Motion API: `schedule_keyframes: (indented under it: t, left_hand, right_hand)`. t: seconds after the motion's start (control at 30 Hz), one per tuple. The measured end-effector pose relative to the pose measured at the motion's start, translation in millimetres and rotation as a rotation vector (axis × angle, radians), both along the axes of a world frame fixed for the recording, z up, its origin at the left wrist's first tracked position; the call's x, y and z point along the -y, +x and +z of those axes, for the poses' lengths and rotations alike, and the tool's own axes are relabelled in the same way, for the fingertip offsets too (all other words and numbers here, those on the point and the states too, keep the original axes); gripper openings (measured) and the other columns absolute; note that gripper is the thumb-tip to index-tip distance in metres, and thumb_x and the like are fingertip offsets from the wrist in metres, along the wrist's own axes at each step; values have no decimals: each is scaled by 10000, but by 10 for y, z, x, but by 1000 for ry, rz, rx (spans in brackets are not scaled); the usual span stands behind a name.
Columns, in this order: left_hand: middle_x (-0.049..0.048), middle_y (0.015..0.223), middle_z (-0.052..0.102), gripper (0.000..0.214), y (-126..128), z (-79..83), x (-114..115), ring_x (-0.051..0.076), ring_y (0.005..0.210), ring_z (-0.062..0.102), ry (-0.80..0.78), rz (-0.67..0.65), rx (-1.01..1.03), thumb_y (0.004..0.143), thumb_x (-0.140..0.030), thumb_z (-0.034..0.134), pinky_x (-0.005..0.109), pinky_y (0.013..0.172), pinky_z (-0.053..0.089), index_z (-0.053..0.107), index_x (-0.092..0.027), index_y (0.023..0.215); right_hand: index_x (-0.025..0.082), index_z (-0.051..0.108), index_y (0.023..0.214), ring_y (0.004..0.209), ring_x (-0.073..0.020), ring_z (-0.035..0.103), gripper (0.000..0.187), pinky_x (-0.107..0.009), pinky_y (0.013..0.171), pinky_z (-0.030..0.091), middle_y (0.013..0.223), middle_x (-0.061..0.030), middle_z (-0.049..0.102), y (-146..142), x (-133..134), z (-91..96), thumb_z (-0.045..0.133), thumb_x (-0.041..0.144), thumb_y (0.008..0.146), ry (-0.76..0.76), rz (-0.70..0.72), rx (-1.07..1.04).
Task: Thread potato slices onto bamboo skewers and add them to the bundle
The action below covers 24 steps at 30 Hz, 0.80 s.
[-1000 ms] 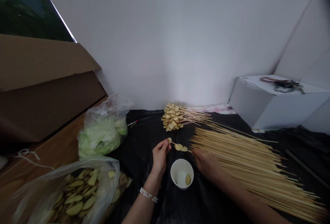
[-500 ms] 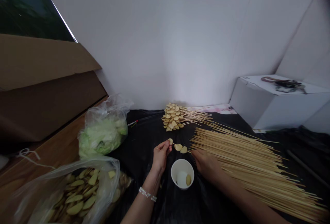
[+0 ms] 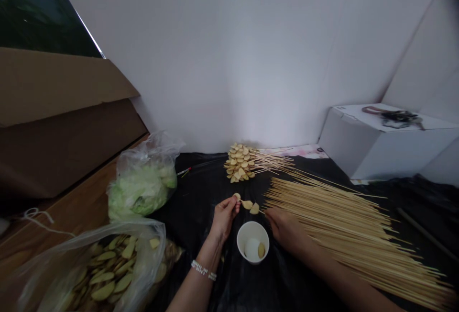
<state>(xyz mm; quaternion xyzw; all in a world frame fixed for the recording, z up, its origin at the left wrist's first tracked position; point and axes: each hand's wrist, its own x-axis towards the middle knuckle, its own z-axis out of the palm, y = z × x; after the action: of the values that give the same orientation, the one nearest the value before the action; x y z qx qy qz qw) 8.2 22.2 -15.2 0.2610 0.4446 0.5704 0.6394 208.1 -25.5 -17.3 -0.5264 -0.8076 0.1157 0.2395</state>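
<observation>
My left hand (image 3: 224, 212) pinches a pale potato slice (image 3: 237, 197) at the tip end of a thin wooden skewer. Two more potato slices (image 3: 250, 205) are threaded along that skewer, between my hands. My right hand (image 3: 283, 223) is closed around the skewer's other end, most of which its fingers hide. Just below and between both hands stands a white paper cup (image 3: 253, 228) with one potato slice (image 3: 261, 250) inside. Behind them lies a pile of threaded potato skewers (image 3: 239, 162), slices to the left and sticks to the right.
Many bare skewers (image 3: 333, 221) spread over the black plastic sheet (image 3: 229, 285) at right. At left sit an open bag of potato slices (image 3: 158, 235) and a bag of cut cabbage (image 3: 143, 190). A cardboard box (image 3: 64, 144) and a white box (image 3: 358, 147) with keys (image 3: 399, 117) flank the wall.
Almost nothing differs. Both hands keep their hold on the skewer and the slice, and the whole view has shifted very slightly.
</observation>
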Motion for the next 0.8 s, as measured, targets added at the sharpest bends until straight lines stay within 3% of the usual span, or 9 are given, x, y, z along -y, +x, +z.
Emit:
schedule_keyframes:
  t: [0.8]
  left_hand:
    - [19,605,604,387,7,-5,-5,66,523,466,93,-63,-251,537,-453,810,185,504,350,709,-102,666]
  right_hand:
    - [199,555,789,746,-167,570,286,-263,691,376,795,-62,636,-8,-38,-52,310,208,935,-27,-6,-49]
